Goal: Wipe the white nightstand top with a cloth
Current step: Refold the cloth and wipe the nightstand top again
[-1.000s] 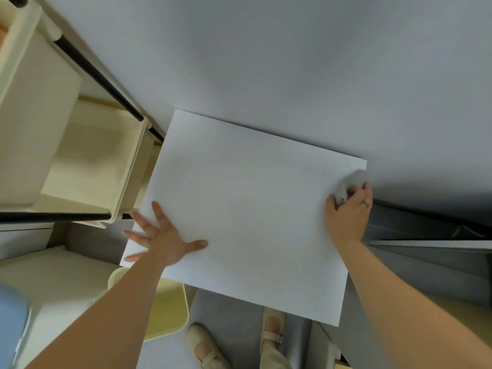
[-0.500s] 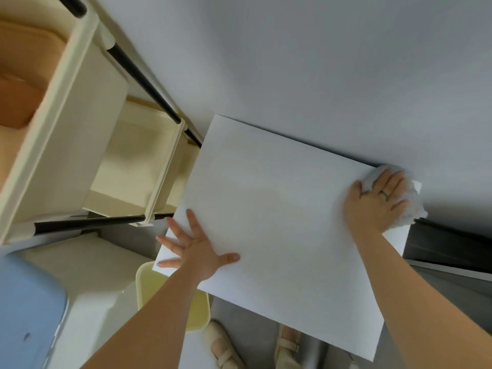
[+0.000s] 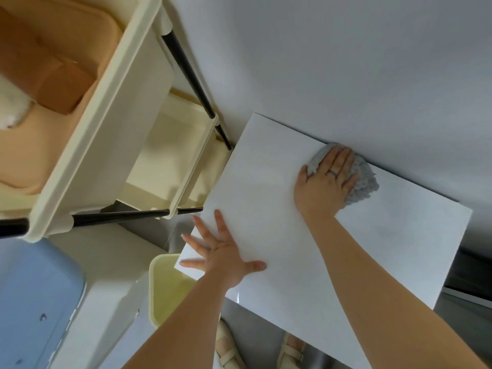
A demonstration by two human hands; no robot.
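Note:
The white nightstand top (image 3: 269, 190) fills the middle of the view, its back edge against the wall. A grey cloth (image 3: 363, 181) lies along that back edge, near the middle. My right hand (image 3: 326, 182) presses flat on the cloth with fingers spread over it; a ring shows on one finger. My left hand (image 3: 222, 255) rests palm down on the front left corner of the top, fingers apart, holding nothing.
A cream tiered cart (image 3: 111, 121) with black poles stands left of the nightstand, touching its back left corner. A pale yellow bin (image 3: 165, 288) sits below the front left corner. A blue item (image 3: 34, 302) lies at lower left. My shoes (image 3: 229, 350) show on the floor.
My right hand has slid the cloth leftward along the back edge, from the back right corner toward the middle. The view has shifted left. My left hand stays at the front left corner.

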